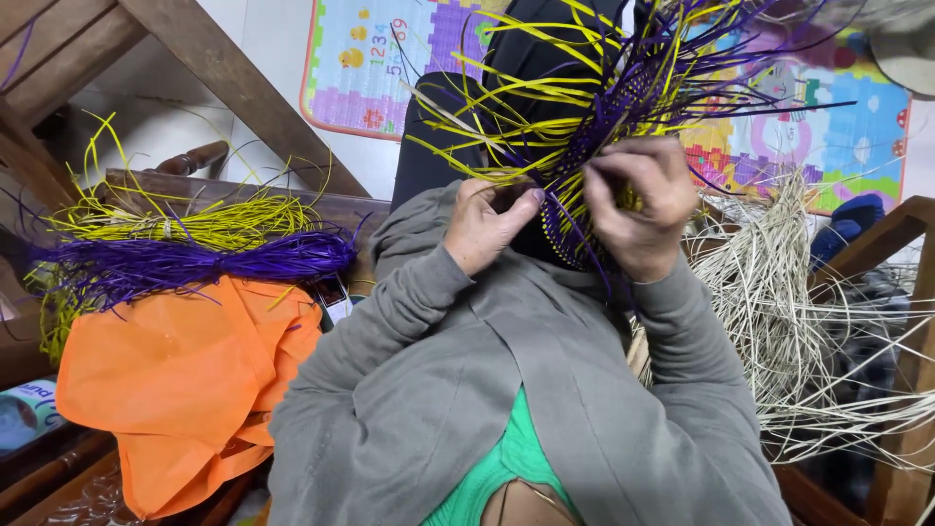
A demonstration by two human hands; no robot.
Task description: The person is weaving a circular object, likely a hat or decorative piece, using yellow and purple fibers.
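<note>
Together, the left hand (484,226) and right hand (638,202) close their grip on a purple-and-yellow woven piece (594,127), raised between them, strands splaying upward.

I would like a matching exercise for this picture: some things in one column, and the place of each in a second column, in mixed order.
Things:
1. purple strand bundle
2. orange cloth
3. pale straw pile
4. woven piece

Places:
a. at the right, beside a wooden frame
b. between the left hand and right hand
c. at the left, lying on the orange cloth
d. lower left, under the coloured bundles

Pairs: 1-c, 2-d, 3-a, 4-b
</note>
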